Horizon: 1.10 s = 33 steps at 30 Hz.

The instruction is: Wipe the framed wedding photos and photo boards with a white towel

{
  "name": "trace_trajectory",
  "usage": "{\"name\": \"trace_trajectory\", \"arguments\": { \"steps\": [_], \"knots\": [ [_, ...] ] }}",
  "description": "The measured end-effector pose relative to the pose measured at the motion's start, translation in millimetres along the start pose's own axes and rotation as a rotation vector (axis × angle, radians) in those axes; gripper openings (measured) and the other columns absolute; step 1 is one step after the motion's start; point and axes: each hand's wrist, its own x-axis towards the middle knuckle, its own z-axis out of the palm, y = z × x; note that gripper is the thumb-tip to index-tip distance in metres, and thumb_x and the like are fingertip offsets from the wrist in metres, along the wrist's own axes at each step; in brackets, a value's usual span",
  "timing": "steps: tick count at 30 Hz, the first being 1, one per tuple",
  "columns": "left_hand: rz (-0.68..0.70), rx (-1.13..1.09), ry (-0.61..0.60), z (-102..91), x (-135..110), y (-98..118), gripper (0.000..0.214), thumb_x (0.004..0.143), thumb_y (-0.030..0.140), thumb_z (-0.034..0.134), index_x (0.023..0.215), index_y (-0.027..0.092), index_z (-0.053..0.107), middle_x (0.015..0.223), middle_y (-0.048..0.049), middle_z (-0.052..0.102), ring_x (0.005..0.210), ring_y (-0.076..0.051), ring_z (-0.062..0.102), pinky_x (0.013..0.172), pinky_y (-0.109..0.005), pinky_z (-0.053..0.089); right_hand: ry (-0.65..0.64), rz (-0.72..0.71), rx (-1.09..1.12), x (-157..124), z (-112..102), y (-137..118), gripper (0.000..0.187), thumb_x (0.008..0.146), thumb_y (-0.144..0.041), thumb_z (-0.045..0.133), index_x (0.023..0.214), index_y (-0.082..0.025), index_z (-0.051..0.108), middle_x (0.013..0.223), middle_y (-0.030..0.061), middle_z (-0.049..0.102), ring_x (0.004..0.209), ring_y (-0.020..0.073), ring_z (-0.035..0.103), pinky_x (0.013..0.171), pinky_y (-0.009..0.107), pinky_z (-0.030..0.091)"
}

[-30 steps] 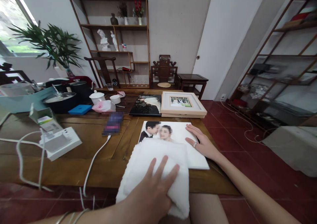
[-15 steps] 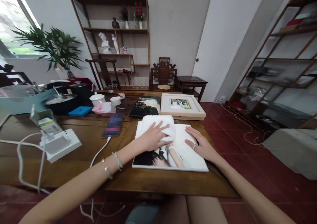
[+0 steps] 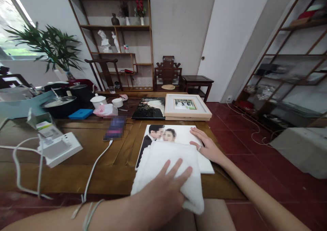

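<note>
A photo panel [image 3: 180, 130] of a couple lies flat on the wooden table near the front edge. A folded white cloth [image 3: 170, 156] covers much of its lower part and reaches past the table's edge. My left hand [image 3: 163, 190] has hold of this cloth, fingers across its top; the thumb is hidden. Fingers stretched, my right hand [image 3: 208, 147] rests on the panel's right side and wears a ring. Behind the panel are a dark photo panel [image 3: 143, 112] and a light framed photo [image 3: 203, 111].
To the left lie a phone [image 3: 114, 128] with a white cable [image 3: 95, 163], a blue box [image 3: 80, 114] and a white opened box [image 3: 73, 151]. Pots [image 3: 60, 106], a white lidded cup [image 3: 98, 101] and a small white bowl [image 3: 117, 103] stand farther back on the wooden table [image 3: 112, 180].
My left hand has drawn the white cloth toward me, from the panel's upper left down over its lower edge. The couple's heads now show. My right hand has stayed on the panel.
</note>
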Motion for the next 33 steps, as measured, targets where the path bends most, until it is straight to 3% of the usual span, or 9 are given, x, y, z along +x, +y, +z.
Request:
{"name": "trace_trajectory", "arguments": {
  "steps": [5, 8, 12, 15, 22, 25, 28, 33],
  "knots": [
    [-0.102, -0.071, -0.109, -2.9, 24, -60, 0.026, 0.091, 0.031, 0.045, 0.107, 0.028, 0.064, 0.144, -0.0072, 0.031, 0.132, -0.031, 0.027, 0.1, -0.048, 0.03, -0.01, 0.019, -0.001, -1, 0, -1, 0.044, 0.082, -0.038, 0.055, 0.123, -0.024, 0.054, 0.137, 0.0099, 0.046, 0.13, 0.0262, 0.036, 0.107, 0.05, 0.029],
    [-0.183, -0.082, -0.104, 0.3, 45, -99, 0.029, 0.092, 0.035, 0.042, 0.114, 0.03, 0.06, 0.143, -0.0073, 0.033, 0.132, -0.029, 0.026, 0.099, -0.047, 0.031, -0.018, 0.043, 0.001, 0, -1, -2, 0.044, 0.081, -0.04, 0.056, 0.122, -0.024, 0.054, 0.137, 0.01, 0.046, 0.13, 0.0263, 0.037, 0.107, 0.05, 0.028],
    [-0.227, -0.066, -0.099, 5.8, 66, -123, 0.032, 0.093, 0.037, 0.039, 0.117, 0.028, 0.057, 0.141, -0.0071, 0.036, 0.131, -0.028, 0.029, 0.099, -0.045, 0.032, -0.026, 0.063, 0.008, 1, -2, -4, 0.044, 0.083, -0.041, 0.053, 0.122, -0.021, 0.055, 0.137, 0.0116, 0.046, 0.131, 0.0257, 0.036, 0.108, 0.048, 0.027],
    [-0.222, -0.027, -0.105, 4.7, 69, -110, 0.033, 0.093, 0.038, 0.039, 0.115, 0.025, 0.059, 0.14, -0.0094, 0.038, 0.129, -0.031, 0.031, 0.097, -0.046, 0.033, -0.017, 0.058, 0.016, 1, -2, -4, 0.042, 0.086, -0.04, 0.048, 0.121, -0.019, 0.055, 0.136, 0.012, 0.047, 0.13, 0.025, 0.037, 0.108, 0.048, 0.028],
    [-0.051, 0.06, -0.047, 1.1, 38, -22, 0.03, 0.089, 0.036, 0.044, 0.095, 0.019, 0.068, 0.139, -0.0129, 0.038, 0.126, -0.039, 0.034, 0.093, -0.054, 0.036, 0.009, -0.005, 0.043, 1, -1, 1, 0.036, 0.086, -0.027, 0.044, 0.12, -0.024, 0.056, 0.134, 0.0075, 0.05, 0.129, 0.0239, 0.039, 0.107, 0.049, 0.029],
    [0.013, 0.06, 0.017, -0.1, 29, -3, 0.028, 0.088, 0.032, 0.045, 0.096, 0.017, 0.068, 0.139, -0.0137, 0.037, 0.125, -0.042, 0.033, 0.092, -0.055, 0.037, 0.005, -0.046, 0.068, 0, -1, 4, 0.041, 0.083, -0.02, 0.042, 0.122, -0.025, 0.055, 0.134, 0.006, 0.05, 0.13, 0.0237, 0.038, 0.108, 0.05, 0.028],
    [-0.017, 0.014, -0.023, -3.0, 34, -10, 0.031, 0.09, 0.033, 0.042, 0.096, 0.018, 0.068, 0.139, -0.0123, 0.039, 0.124, -0.041, 0.036, 0.091, -0.054, 0.038, 0.007, -0.05, 0.071, 0, -1, 5, 0.043, 0.082, -0.018, 0.042, 0.122, -0.026, 0.055, 0.134, 0.0055, 0.05, 0.13, 0.0234, 0.037, 0.109, 0.05, 0.027],
    [-0.131, -0.028, -0.081, -2.1, 62, -54, 0.033, 0.091, 0.039, 0.042, 0.102, 0.019, 0.066, 0.138, -0.0114, 0.04, 0.126, -0.036, 0.036, 0.094, -0.051, 0.037, 0.014, 0.0, 0.046, 2, 0, 3, 0.038, 0.084, -0.025, 0.045, 0.12, -0.024, 0.057, 0.134, 0.0063, 0.05, 0.129, 0.0253, 0.039, 0.107, 0.05, 0.029]
  ]
}}
